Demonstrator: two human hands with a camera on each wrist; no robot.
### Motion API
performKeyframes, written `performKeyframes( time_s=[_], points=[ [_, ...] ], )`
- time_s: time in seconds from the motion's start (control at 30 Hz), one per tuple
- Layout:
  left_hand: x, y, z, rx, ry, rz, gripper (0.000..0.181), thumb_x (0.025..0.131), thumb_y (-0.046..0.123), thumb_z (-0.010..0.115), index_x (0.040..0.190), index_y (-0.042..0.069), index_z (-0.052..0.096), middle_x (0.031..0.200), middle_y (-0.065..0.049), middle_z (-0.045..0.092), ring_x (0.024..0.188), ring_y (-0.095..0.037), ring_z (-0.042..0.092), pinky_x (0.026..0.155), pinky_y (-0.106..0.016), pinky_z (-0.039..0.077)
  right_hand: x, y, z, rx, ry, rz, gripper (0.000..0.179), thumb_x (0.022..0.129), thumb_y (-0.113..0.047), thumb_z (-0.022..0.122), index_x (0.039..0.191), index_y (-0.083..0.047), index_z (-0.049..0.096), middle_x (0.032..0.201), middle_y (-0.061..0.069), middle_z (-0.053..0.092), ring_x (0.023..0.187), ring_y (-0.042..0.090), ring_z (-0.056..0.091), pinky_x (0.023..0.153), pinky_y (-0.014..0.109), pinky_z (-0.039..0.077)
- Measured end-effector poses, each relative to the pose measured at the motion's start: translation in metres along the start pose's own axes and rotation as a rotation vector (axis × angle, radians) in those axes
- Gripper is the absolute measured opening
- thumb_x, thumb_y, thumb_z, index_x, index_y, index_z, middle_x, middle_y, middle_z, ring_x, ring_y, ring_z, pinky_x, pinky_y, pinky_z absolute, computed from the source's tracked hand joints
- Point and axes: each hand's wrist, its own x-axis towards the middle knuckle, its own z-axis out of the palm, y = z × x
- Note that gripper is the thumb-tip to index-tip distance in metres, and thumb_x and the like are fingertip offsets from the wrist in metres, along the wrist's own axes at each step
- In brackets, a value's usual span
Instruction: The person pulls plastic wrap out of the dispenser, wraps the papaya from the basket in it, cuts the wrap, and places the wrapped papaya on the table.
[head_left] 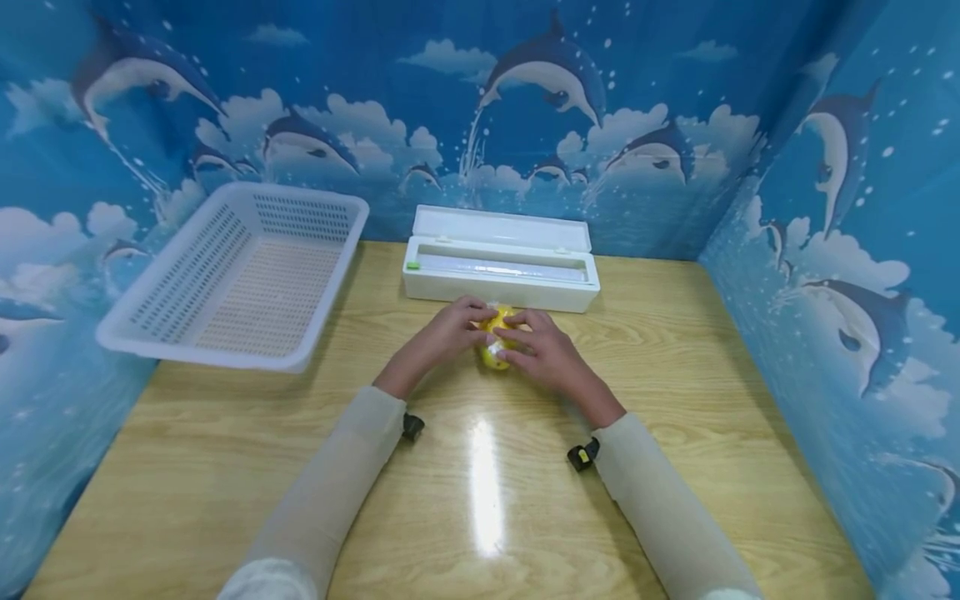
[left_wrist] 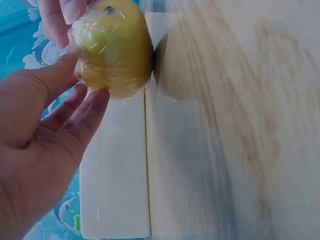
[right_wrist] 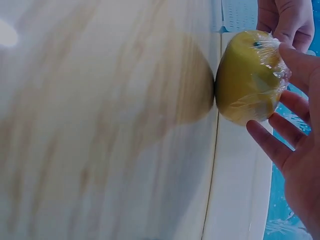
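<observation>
A yellow fruit [head_left: 497, 337] in clear plastic film stands on the wooden table, in front of a long white cling film box [head_left: 501, 283]. In the left wrist view, the film on the fruit [left_wrist: 116, 50] is gathered into creases on the side near the fingers. My left hand [head_left: 456, 325] holds the film and fruit from the left with thumb and fingertips. From the right, my right hand [head_left: 543, 346] grips the wrapped fruit [right_wrist: 247, 77] the same way. Part of the fruit is hidden behind the fingers in the head view.
The box lid [head_left: 501, 227] is raised, and a film roll [head_left: 502, 267] lies inside, with a green slider [head_left: 413, 266] at the left end. A white perforated basket [head_left: 262, 283] stands at the table's left. Dolphin-printed curtains [head_left: 480, 100] border the back and sides.
</observation>
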Motion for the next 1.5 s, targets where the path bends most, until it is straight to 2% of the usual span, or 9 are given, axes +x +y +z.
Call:
performKeyframes(
  time_s=[0.1, 0.23, 0.33, 0.6, 0.73, 0.9, 1.17, 1.37, 1.5],
  points=[
    [0.0, 0.0, 0.0, 0.027, 0.0, 0.024, 0.045, 0.097, 0.025, 0.069, 0.139, 0.013, 0.06, 0.138, -0.008, 0.053, 0.13, -0.026, 0.05, 0.111, -0.044, 0.044, 0.001, 0.0, -0.001, 0.046, -0.015, 0.058, 0.052, 0.096, -0.037, 0.07, 0.142, -0.015, 0.058, 0.142, 0.005, 0.051, 0.132, 0.026, 0.046, 0.102, 0.049, 0.049],
    [0.0, 0.0, 0.002, 0.025, 0.0, 0.028, 0.044, 0.097, 0.026, 0.068, 0.139, 0.013, 0.061, 0.136, -0.007, 0.054, 0.128, -0.024, 0.05, 0.111, -0.043, 0.044, 0.003, 0.004, -0.002, 0.159, -0.033, 0.161, 0.074, 0.093, -0.039, 0.073, 0.154, -0.014, 0.039, 0.155, 0.007, 0.035, 0.124, 0.026, 0.052, 0.094, 0.044, 0.055],
    [0.0, 0.001, 0.002, 0.027, 0.003, 0.027, 0.044, 0.097, 0.026, 0.068, 0.139, 0.013, 0.061, 0.136, -0.006, 0.054, 0.128, -0.024, 0.051, 0.11, -0.043, 0.045, 0.005, 0.006, -0.003, 0.197, -0.055, 0.171, 0.082, 0.092, -0.039, 0.073, 0.157, -0.01, 0.033, 0.16, 0.008, 0.026, 0.125, 0.026, 0.05, 0.093, 0.042, 0.054],
    [-0.002, 0.002, 0.002, -0.034, 0.009, 0.025, 0.047, 0.097, 0.024, 0.068, 0.142, 0.01, 0.058, 0.139, -0.007, 0.053, 0.122, -0.023, 0.057, 0.103, -0.037, 0.052, 0.005, 0.009, -0.004, 0.106, -0.071, 0.107, 0.072, 0.093, -0.042, 0.071, 0.152, -0.009, 0.045, 0.154, 0.008, 0.038, 0.138, 0.029, 0.036, 0.103, 0.049, 0.048],
    [-0.002, 0.002, 0.003, -0.055, 0.014, 0.017, 0.05, 0.098, 0.024, 0.068, 0.144, 0.01, 0.055, 0.141, -0.007, 0.051, 0.124, -0.024, 0.057, 0.104, -0.037, 0.052, 0.005, 0.009, -0.003, 0.17, -0.056, 0.133, 0.08, 0.093, -0.041, 0.072, 0.157, -0.011, 0.035, 0.153, 0.009, 0.043, 0.136, 0.029, 0.04, 0.108, 0.052, 0.045],
    [-0.002, 0.002, 0.005, -0.015, 0.023, 0.015, 0.05, 0.099, 0.027, 0.066, 0.145, 0.011, 0.054, 0.142, -0.008, 0.05, 0.132, -0.025, 0.048, 0.112, -0.043, 0.044, 0.005, 0.009, -0.001, 0.299, -0.015, 0.201, 0.093, 0.09, -0.038, 0.076, 0.16, -0.01, 0.021, 0.15, 0.007, 0.051, 0.133, 0.028, 0.046, 0.104, 0.046, 0.05],
    [0.0, 0.0, 0.007, 0.022, 0.001, 0.091, 0.049, 0.098, 0.018, 0.066, 0.145, 0.013, 0.052, 0.134, -0.012, 0.047, 0.123, -0.025, 0.048, 0.102, -0.038, 0.049, 0.003, 0.006, 0.001, 0.256, -0.013, 0.209, 0.097, 0.09, -0.038, 0.077, 0.162, -0.017, 0.015, 0.149, 0.005, 0.054, 0.127, 0.029, 0.054, 0.101, 0.048, 0.051],
    [-0.002, 0.001, 0.007, 0.132, -0.003, 0.142, 0.049, 0.1, 0.019, 0.063, 0.147, 0.013, 0.049, 0.135, -0.012, 0.047, 0.121, -0.025, 0.047, 0.101, -0.038, 0.049, 0.003, 0.0, 0.0, 0.237, -0.014, 0.243, 0.099, 0.09, -0.041, 0.075, 0.163, -0.02, 0.01, 0.15, 0.002, 0.054, 0.132, 0.032, 0.054, 0.112, 0.059, 0.04],
    [-0.004, 0.005, 0.007, 0.233, 0.006, 0.171, 0.048, 0.103, 0.02, 0.059, 0.148, 0.012, 0.048, 0.136, -0.012, 0.047, 0.121, -0.024, 0.048, 0.102, -0.037, 0.048, 0.002, -0.002, 0.0, 0.261, 0.01, 0.25, 0.1, 0.09, -0.041, 0.075, 0.163, -0.02, 0.01, 0.15, 0.003, 0.053, 0.136, 0.032, 0.052, 0.116, 0.058, 0.036]
  ],
)
